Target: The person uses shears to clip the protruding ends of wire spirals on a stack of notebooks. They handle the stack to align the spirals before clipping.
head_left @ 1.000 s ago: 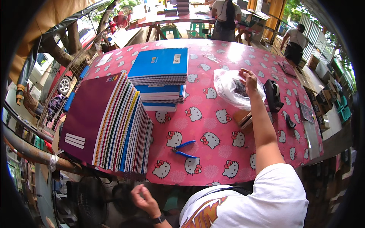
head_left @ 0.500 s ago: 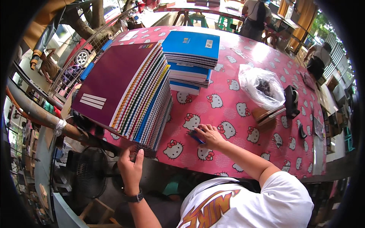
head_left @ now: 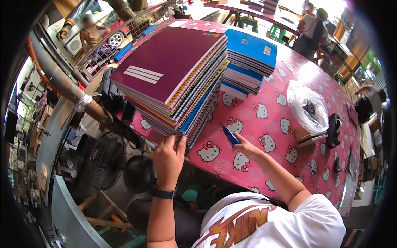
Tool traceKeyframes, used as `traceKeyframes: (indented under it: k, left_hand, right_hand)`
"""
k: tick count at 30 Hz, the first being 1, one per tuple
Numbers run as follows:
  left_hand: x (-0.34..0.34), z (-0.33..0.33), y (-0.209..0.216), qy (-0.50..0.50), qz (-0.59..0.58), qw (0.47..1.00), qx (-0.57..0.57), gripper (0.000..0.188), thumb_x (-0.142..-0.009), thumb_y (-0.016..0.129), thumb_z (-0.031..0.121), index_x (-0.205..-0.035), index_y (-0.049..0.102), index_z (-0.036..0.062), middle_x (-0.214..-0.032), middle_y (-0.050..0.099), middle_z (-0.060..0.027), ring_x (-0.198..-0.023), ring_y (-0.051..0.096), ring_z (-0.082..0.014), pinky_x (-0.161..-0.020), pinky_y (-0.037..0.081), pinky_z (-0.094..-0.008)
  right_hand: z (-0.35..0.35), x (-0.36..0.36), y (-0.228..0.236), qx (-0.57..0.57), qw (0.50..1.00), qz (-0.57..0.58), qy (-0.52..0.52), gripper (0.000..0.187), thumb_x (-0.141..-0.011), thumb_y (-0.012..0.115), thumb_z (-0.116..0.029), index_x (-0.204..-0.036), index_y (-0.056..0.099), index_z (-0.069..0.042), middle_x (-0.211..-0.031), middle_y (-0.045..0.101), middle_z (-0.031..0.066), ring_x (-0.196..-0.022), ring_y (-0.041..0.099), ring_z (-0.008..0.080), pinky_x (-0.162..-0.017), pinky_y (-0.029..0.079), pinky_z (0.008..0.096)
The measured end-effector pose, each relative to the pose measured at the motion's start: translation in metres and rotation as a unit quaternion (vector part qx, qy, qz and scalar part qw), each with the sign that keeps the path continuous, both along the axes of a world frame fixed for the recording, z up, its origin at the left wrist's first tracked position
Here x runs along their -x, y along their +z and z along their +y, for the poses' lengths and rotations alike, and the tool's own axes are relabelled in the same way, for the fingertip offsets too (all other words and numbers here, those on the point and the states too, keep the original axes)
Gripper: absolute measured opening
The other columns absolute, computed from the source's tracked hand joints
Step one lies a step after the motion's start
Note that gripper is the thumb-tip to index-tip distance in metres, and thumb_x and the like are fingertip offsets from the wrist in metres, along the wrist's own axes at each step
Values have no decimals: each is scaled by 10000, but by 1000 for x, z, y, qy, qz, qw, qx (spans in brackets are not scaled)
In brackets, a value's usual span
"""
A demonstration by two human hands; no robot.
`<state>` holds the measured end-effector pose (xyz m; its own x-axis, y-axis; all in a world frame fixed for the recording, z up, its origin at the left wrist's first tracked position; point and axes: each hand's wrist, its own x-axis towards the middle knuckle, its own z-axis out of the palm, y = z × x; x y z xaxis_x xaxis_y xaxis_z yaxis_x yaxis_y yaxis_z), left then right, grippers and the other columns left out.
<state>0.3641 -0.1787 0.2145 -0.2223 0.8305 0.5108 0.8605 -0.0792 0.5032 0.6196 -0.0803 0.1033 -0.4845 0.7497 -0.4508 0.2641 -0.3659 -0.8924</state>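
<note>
A tall stack of spiral notebooks (head_left: pixel 173 68), topped by a maroon cover with white label lines, stands on the left of the pink table. My left hand (head_left: pixel 168 161) is at the stack's near lower corner, thumb and fingers closed on the edge of the lower notebooks. In my right hand (head_left: pixel 245 148) is a small blue-handled tool (head_left: pixel 230 135) with a narrow dark tip, raised over the tabletop and pointing toward the stack. Its exact kind is unclear. Behind the maroon stack sits a shorter stack of blue notebooks (head_left: pixel 250 49).
The pink cartoon-cat table cover (head_left: pixel 223 165) spreads under everything. To the right are a clear plastic bag (head_left: pixel 304 105), a small brown block (head_left: pixel 308 138) and a black tape dispenser (head_left: pixel 333 130). A fan (head_left: pixel 108 159) stands below on the left, beside a metal pipe (head_left: pixel 68 82). Other people are farther off.
My right hand has picked the blue-handled tool up off the table. My left hand has moved up against the stack's corner and closed on it. The view has shifted, so the stacks appear farther right.
</note>
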Motion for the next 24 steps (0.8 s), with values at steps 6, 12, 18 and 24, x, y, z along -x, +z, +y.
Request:
traceKeyframes:
  k: [6, 12, 18, 24]
  left_hand:
    - [3, -3, -4, 19, -4, 1000, -5, 163, -836, 650, 192, -884, 635, 37, -766, 628, -130, -699, 612, -305, -607, 491, -394]
    - [4, -4, -3, -7, 8, 1000, -4, 135, -819, 652, 156, -889, 639, 42, -741, 612, -111, -689, 594, -295, -605, 482, -391]
    - [12, -3, -8, -27, 4, 999, -25, 141, -815, 646, 139, -921, 648, 45, -732, 607, -111, -676, 592, -289, -591, 482, -388]
    - [11, -4, -8, -14, 23, 999, -23, 137, -806, 652, 152, -897, 647, 49, -703, 589, -91, -665, 596, -264, -596, 500, -371]
  right_hand:
    - [-20, 64, 65, -356, 932, -49, 54, 488, -648, 648, -33, -1109, 485, -40, -944, 564, 119, -927, 555, 235, -751, 454, 326]
    - [-18, 78, 80, -578, 806, -124, 7, 501, -595, 705, -106, -1060, 534, -31, -935, 531, 123, -941, 505, 317, -817, 428, 408]
    - [-17, 87, 86, -582, 796, -164, 23, 522, -583, 724, -119, -1065, 546, -29, -961, 544, 124, -959, 510, 313, -828, 429, 406]
    - [-22, 88, 87, -553, 815, -173, 25, 489, -573, 741, -116, -1029, 581, -46, -916, 595, 125, -891, 578, 308, -766, 488, 391]
